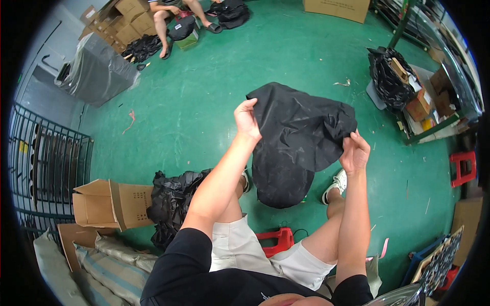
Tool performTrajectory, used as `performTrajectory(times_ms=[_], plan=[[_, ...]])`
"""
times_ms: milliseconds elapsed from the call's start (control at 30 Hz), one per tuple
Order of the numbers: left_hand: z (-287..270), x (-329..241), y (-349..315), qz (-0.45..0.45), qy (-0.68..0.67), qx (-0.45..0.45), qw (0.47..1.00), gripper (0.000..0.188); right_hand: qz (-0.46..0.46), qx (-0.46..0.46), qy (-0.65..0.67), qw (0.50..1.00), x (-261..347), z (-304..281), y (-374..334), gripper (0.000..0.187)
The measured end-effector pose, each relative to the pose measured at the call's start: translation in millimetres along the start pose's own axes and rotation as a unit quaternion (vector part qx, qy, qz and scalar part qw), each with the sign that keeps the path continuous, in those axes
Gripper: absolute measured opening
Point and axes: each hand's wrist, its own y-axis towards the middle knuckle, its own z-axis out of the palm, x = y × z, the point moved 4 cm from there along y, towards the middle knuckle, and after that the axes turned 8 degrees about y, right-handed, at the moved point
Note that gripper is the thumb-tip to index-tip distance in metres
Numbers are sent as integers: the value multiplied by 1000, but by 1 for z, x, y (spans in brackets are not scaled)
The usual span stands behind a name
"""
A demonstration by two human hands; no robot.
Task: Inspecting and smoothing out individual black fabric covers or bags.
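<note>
A black shirt [178,265] and pale shorts [235,242] are closest, on the near side of the black cloth [288,135]. The black cloth is up in front of the shorts, between the two hands, over the green floor [204,92]. The left hand [247,120] pinches the cloth by its top left edge, with the thumb on the front. The right hand [354,153] pinches its right edge, next to a crumpled bit. Both grips are narrow, with just the cloth in them. The cloth's bottom end is round. A red stool [283,242] is under and a bit nearer than the cloth. White shoes [338,184] are on both sides of the cloth's low end. To the left of the cloth, and nearer, are some sacks [112,262], a brown box [135,206] and a heap of black plastic [173,201]. A metal rack [61,168] is far left of the cloth. Past the cloth on the right, a black plastic bag [388,81] sits by a shelf [434,132]. Farthest past the cloth, to the left, another person [162,19] sits near stacked brown boxes [133,7].
</note>
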Motion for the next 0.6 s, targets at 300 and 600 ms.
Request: performTrajectory(times_ms=[300,600], plan=[[5,12,2,-2,94,-70,993,34,-8,-183,-160,970,-20,-28,13,37],[36,28,-5,-8,230,-9,973,67,-8,-88,-30,996,-19,-1,14,34]])
